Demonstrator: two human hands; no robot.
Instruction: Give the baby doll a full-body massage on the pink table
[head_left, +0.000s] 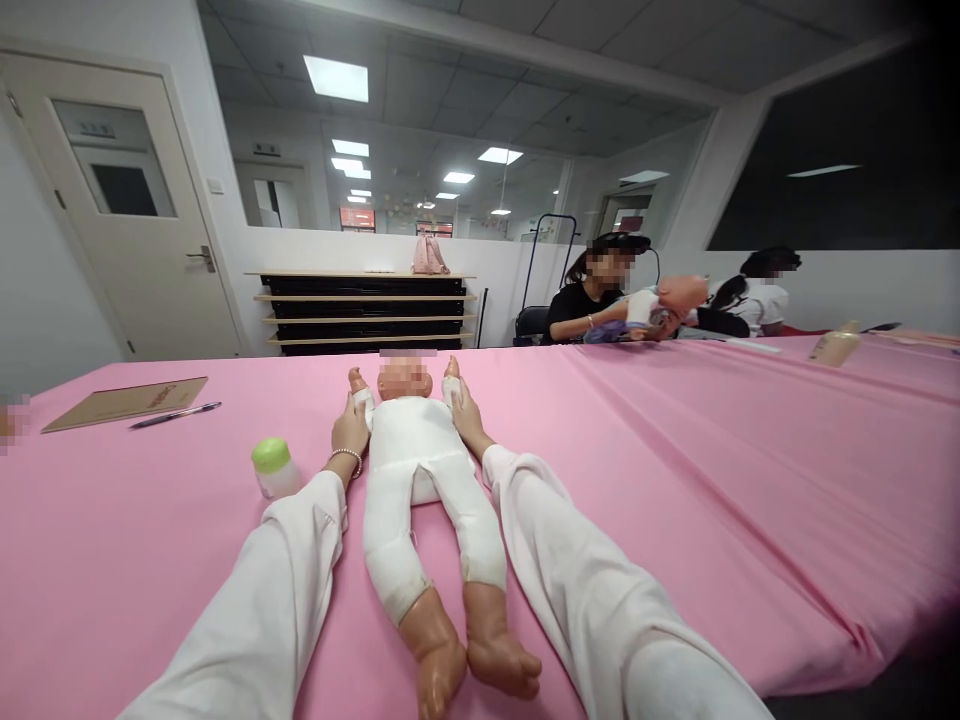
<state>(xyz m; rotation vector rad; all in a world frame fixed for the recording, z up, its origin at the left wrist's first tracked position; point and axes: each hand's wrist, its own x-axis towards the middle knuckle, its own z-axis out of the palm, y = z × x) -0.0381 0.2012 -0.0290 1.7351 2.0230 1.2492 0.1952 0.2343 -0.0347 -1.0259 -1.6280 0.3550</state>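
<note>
A baby doll [412,440] with a white cloth body lies on its back on the pink-covered table [637,520], its feet toward me. My left hand [350,428] is closed around the doll's arm on the left, just below its small plastic hand. On the other side, my right hand [468,415] grips the doll's other arm. Both doll hands point up beside its head, and the arms are partly hidden by my fingers. A jar with a green lid [272,467] stands close to my left wrist.
Farther left lie a brown notebook [127,402] and a pen [176,415]. Across the table a person [592,300] holds another doll [679,295], and a second person [761,295] sits beyond. A beige bottle [835,346] stands at the far right.
</note>
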